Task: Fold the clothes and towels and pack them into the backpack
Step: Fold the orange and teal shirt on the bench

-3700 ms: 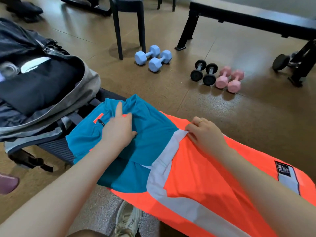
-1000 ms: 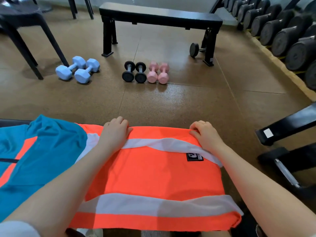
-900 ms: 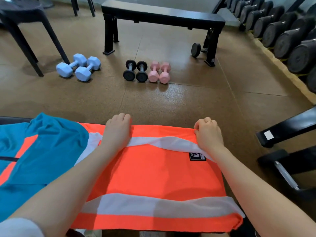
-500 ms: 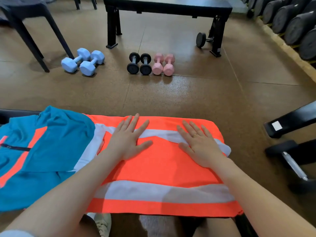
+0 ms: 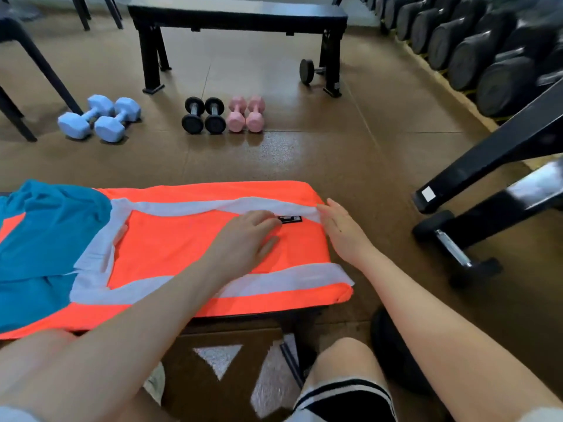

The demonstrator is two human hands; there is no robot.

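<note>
An orange towel (image 5: 182, 236) with white stripes lies folded across the bench in front of me. My left hand (image 5: 243, 239) rests flat on its right half, fingers reaching a small black label (image 5: 291, 219). At the towel's right edge is my right hand (image 5: 342, 233), held on edge with straight fingers touching the white stripe's end. A teal garment (image 5: 45, 239) with orange trim lies crumpled over the towel's left end. The backpack is out of view.
On the floor ahead lie pale blue dumbbells (image 5: 99, 117), black dumbbells (image 5: 203, 115) and pink dumbbells (image 5: 246, 114). A black bench (image 5: 237, 16) stands behind them. A rack of black dumbbells (image 5: 487, 50) and a black frame (image 5: 493, 153) fill the right side.
Both hands lay flat and spread on the towel's middle half a second ago. They have slid rightward, the right hand reaching the towel's right edge. The view has shifted right.
</note>
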